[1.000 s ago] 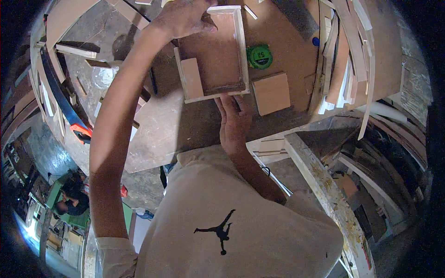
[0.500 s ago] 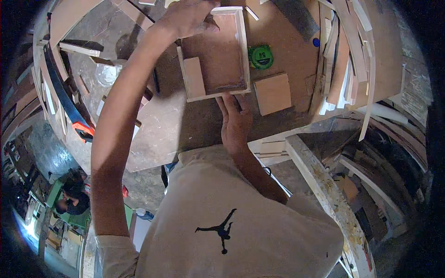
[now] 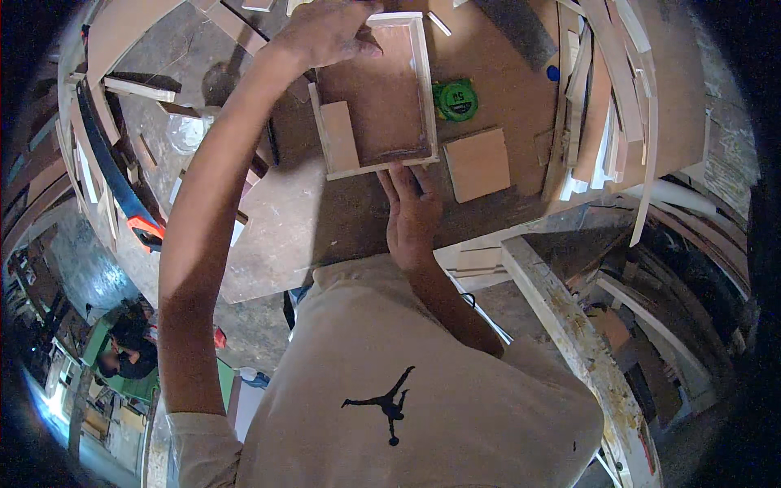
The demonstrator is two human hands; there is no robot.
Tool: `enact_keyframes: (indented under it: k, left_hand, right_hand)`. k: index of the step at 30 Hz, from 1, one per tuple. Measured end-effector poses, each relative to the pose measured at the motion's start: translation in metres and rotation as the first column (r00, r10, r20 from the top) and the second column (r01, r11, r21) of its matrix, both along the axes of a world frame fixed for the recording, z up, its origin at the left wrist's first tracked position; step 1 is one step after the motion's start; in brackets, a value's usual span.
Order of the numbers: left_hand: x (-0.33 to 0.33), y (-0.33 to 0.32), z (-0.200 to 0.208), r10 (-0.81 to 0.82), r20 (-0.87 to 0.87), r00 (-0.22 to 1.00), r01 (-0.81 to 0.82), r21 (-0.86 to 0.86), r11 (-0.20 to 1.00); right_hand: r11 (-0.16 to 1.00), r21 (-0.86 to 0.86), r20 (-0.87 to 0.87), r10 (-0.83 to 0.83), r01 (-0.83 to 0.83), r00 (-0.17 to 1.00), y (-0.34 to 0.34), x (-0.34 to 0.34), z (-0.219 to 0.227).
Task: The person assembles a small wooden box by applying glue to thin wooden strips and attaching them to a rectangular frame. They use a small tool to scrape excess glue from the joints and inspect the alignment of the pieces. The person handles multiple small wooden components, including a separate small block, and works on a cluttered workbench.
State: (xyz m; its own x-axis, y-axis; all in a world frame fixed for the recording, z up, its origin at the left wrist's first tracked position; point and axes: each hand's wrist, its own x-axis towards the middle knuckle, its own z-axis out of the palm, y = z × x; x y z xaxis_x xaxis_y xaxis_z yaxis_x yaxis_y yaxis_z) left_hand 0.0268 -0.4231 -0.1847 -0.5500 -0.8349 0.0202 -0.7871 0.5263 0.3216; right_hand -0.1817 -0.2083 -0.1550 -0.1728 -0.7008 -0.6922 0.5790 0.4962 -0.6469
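A shallow, open rectangular wooden box (image 3: 420,89) with pale thin walls and a reddish-brown bottom is between my hands. My left hand (image 3: 329,37) grips its far left corner, fingers bent over the rim. At the near wall, my right hand (image 3: 413,213) holds the box from below, its fingertips partly hidden by the edge. Inside, along the left wall, lies a small flat wood piece (image 3: 339,134). Just right of the box sit a green tape measure (image 3: 455,100) and a square wooden panel (image 3: 477,165).
Wood strips (image 3: 606,98) are piled along the table's right side. A handsaw with an orange and black handle (image 3: 146,231) lies at the left edge among offcuts. A long timber beam (image 3: 569,333) stands right of me. Another person (image 3: 130,350) is at the far lower left.
The box and both hands have stayed nearly still. The view has shifted only very slightly.
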Motion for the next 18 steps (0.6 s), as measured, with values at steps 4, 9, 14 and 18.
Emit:
enact_keyframes:
  k: [4,9,14,18]
  left_hand:
    - [0.0,-0.007,0.0,0.018,-0.127,0.992,0.013,0.242,0.97]
    - [-0.007,-0.004,0.011,0.007,-0.024,1.0,-0.004,0.122,0.993]
    - [-0.008,-0.004,0.016,0.009,-0.02,1.0,-0.006,0.113,0.994]
    - [-0.011,-0.003,0.02,0.021,0.015,1.0,-0.023,0.149,0.989]
  right_hand:
    - [0.995,-0.03,-0.074,0.096,-0.099,0.993,0.004,-0.005,-0.007]
    - [0.999,-0.003,-0.018,0.046,-0.046,0.999,0.001,-0.004,-0.004]
    - [0.999,-0.014,0.001,0.051,-0.051,0.999,-0.002,-0.001,0.004]
    - [0.997,-0.005,-0.031,0.082,-0.082,0.996,0.003,-0.005,-0.005]
